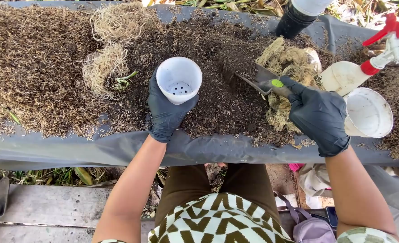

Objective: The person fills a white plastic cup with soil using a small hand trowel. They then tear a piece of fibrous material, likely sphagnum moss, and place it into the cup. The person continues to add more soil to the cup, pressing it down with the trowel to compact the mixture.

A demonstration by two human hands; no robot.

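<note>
Outdoors, over a grey sheet (118, 150) heaped with bark mix (217, 99), gloved fingers (163, 105) grip a white pot (179, 80).

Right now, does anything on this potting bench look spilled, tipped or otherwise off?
Mostly not. The loose potting mix covers the grey sheet as a working pile, not a spill. The left hand holds an empty white pot tilted; the right hand holds a trowel. The spray bottle lies on its side.

A white spray bottle (357, 72) with red trigger lies at the right beside an empty white pot (370, 114) — pale root clumps (105, 67) sit left, a black pot (294, 20) behind.
</note>
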